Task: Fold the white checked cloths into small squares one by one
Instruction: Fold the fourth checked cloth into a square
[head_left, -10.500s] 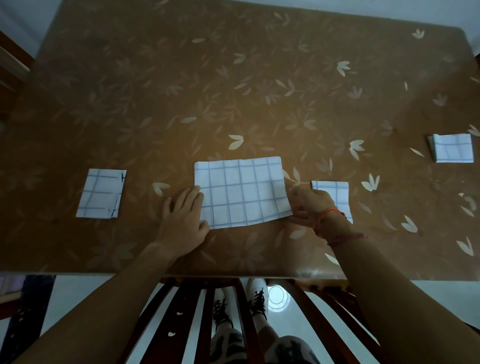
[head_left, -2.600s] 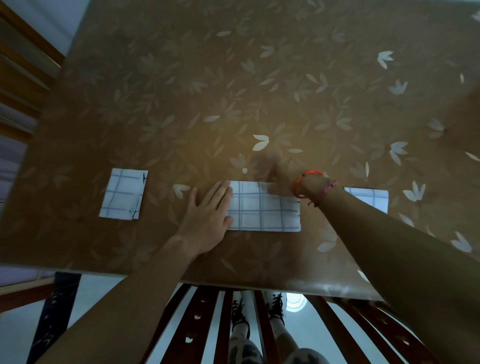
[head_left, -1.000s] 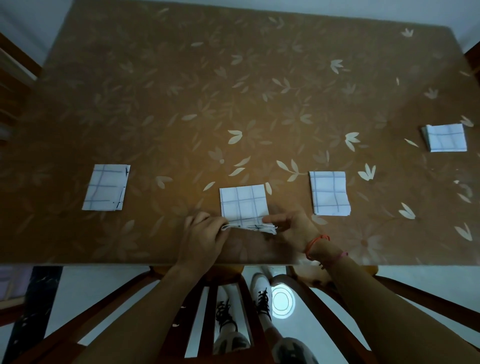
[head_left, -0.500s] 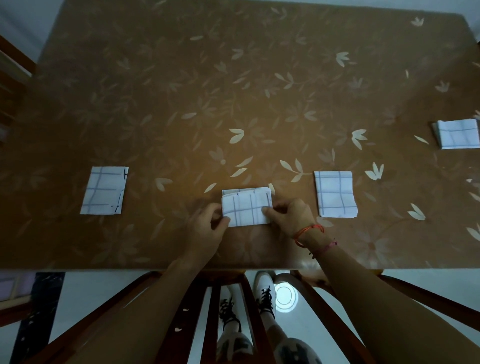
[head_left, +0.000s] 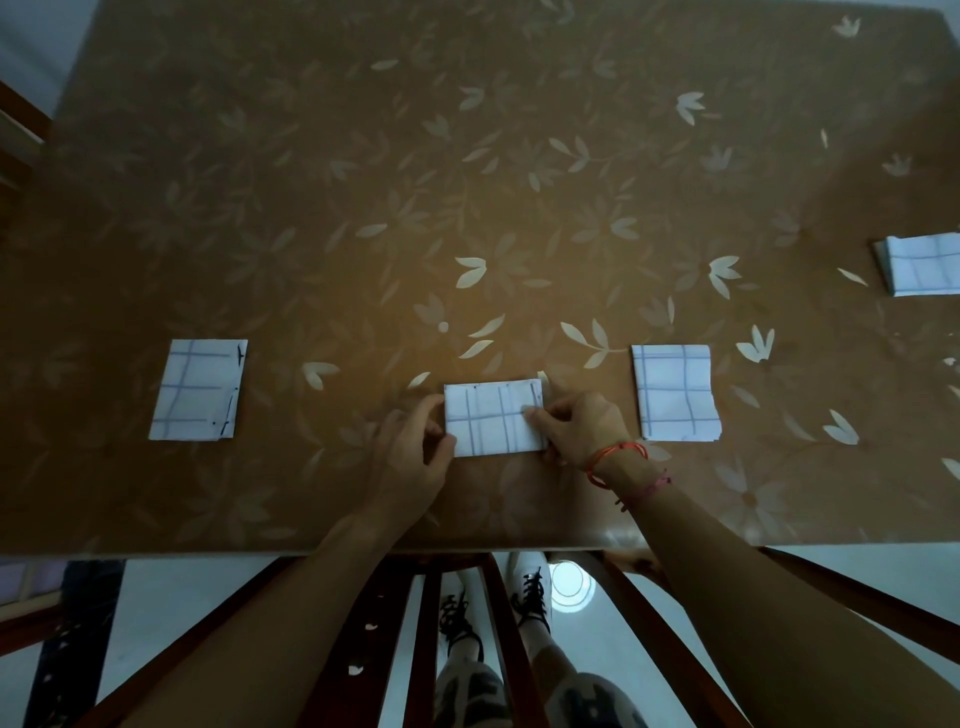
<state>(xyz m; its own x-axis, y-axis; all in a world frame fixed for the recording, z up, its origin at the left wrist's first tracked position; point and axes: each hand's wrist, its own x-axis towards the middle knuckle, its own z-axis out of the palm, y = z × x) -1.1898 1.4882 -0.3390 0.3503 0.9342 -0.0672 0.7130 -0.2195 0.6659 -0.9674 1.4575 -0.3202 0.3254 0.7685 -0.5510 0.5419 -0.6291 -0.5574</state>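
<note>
The left hand (head_left: 415, 457) has its fingers curled at the left edge of the middle cloth (head_left: 493, 421), with the thumb against the near left corner. The right hand (head_left: 582, 431) pinches the right edge, one fingertip on top of the fabric. Two thread bracelets (head_left: 618, 457) sit on that wrist.

A second ago the near edge of this cloth is lifted between both hands. Half a second ago it is being carried over away from the person. Now the flap lies flat and the cloth is a small, thick rectangle, wider than it is deep, near the front of the desk (head_left: 467, 182). Ten seconds back it is a broad open sheet, so it has been halved several times since.

For the task, I judge this fold to be closed and the piece down to about the size of its neighbours. What seems left is to press the crease and let go, or square it up if the layers have slipped.

The left cloth (head_left: 200, 389) and the right cloth (head_left: 675, 392) lie folded on either side, each well apart from the hands and unmoved. A far cloth (head_left: 922, 265) sits at the desk's right edge, cut off by the frame, and it may be a small stack. I cannot tell which.
</note>
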